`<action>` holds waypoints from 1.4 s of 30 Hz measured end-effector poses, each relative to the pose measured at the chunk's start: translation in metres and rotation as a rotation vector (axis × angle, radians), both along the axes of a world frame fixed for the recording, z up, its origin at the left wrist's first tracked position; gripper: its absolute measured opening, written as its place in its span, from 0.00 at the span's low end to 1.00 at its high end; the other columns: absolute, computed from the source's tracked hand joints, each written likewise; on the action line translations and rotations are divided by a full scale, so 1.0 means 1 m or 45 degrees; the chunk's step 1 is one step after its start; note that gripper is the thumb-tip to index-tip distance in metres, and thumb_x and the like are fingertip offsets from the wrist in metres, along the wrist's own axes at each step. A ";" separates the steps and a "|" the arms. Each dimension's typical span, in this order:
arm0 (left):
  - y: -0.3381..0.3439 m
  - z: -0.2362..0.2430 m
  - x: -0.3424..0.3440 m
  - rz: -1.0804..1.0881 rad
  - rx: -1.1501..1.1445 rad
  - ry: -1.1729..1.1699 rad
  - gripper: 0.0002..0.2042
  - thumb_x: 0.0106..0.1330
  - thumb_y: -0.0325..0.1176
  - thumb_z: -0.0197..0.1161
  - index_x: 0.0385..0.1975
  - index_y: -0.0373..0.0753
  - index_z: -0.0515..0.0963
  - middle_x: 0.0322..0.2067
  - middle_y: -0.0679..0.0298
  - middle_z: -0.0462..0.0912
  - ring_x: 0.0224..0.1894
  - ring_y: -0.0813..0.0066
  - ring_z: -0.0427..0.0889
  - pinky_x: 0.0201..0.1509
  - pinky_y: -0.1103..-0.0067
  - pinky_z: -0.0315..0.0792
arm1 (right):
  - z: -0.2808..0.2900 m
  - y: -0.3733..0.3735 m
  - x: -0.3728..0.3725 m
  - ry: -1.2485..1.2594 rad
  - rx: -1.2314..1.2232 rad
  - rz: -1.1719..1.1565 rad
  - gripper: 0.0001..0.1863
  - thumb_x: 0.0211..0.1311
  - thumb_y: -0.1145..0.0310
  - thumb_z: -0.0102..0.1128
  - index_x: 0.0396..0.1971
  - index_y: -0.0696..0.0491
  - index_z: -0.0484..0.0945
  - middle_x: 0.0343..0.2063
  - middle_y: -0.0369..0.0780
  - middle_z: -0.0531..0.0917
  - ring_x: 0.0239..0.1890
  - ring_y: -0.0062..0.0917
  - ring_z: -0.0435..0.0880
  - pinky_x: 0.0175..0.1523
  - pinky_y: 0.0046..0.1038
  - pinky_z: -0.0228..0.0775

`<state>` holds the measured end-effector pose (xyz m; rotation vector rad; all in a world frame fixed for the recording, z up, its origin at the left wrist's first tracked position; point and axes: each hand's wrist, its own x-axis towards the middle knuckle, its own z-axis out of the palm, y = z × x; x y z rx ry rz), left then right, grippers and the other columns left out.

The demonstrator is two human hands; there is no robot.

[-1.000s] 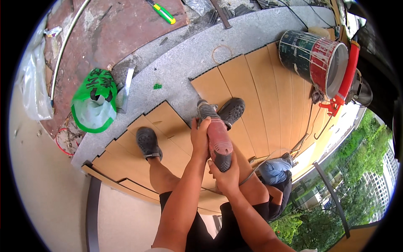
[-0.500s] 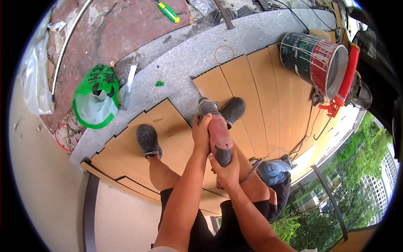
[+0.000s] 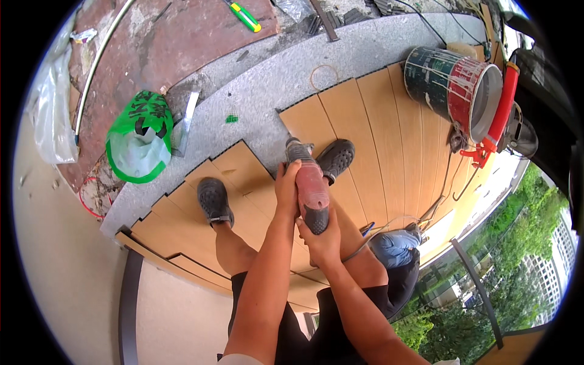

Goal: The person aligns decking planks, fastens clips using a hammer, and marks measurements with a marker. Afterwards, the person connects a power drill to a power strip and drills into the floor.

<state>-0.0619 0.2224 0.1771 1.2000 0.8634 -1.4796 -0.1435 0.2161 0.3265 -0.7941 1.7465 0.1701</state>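
Both my hands are on a dusty red hammer drill (image 3: 312, 187), its nose angled away from me over the grey underlay (image 3: 255, 103). My left hand (image 3: 286, 190) grips it from the left side, near the front. At the back, my right hand (image 3: 323, 242) wraps round the dark rear end, its fingers partly hidden. The drill's nose is close to the edge of the tan floor planks (image 3: 380, 140); whether a bit touches anything I cannot tell. On either side of it my feet stand on planks in dark clogs (image 3: 213, 199).
A paint-splashed bucket (image 3: 447, 88) lies on its side at the right, beside a red caulking gun (image 3: 502, 112). To the left are a green bag (image 3: 140, 140), a metal blade (image 3: 187, 125) and clear plastic (image 3: 53, 109). A utility knife (image 3: 244, 17) lies far off. A co-worker (image 3: 395, 261) crouches at right.
The drill and both hands have shifted slightly to the left and toward me. The co-worker at the right has bent or moved a little.
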 end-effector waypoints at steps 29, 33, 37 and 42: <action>-0.009 -0.003 -0.010 0.071 0.013 -0.135 0.19 0.68 0.41 0.60 0.52 0.35 0.73 0.39 0.54 0.83 0.36 0.65 0.84 0.39 0.71 0.80 | 0.000 -0.008 0.009 -0.108 -0.174 -0.027 0.43 0.58 0.72 0.72 0.72 0.58 0.60 0.36 0.39 0.82 0.26 0.18 0.80 0.28 0.22 0.73; -0.004 -0.006 -0.009 0.097 0.008 -0.127 0.19 0.69 0.41 0.59 0.52 0.35 0.73 0.37 0.53 0.83 0.34 0.64 0.84 0.37 0.71 0.81 | 0.003 -0.008 0.009 -0.147 -0.144 -0.073 0.42 0.57 0.74 0.72 0.71 0.58 0.61 0.38 0.39 0.82 0.26 0.18 0.80 0.29 0.22 0.74; -0.001 0.000 -0.009 0.222 -0.313 0.197 0.26 0.67 0.42 0.62 0.59 0.32 0.66 0.48 0.50 0.80 0.43 0.61 0.83 0.45 0.68 0.81 | -0.006 -0.010 -0.013 -0.130 -0.303 0.208 0.43 0.55 0.76 0.71 0.71 0.58 0.61 0.38 0.39 0.81 0.26 0.18 0.80 0.29 0.22 0.74; -0.002 0.007 -0.011 0.232 -0.234 0.071 0.26 0.67 0.42 0.62 0.59 0.33 0.66 0.47 0.50 0.80 0.42 0.60 0.84 0.43 0.67 0.81 | 0.008 -0.011 -0.006 -0.164 -0.269 0.207 0.41 0.54 0.78 0.69 0.69 0.59 0.63 0.37 0.39 0.81 0.27 0.18 0.79 0.29 0.22 0.73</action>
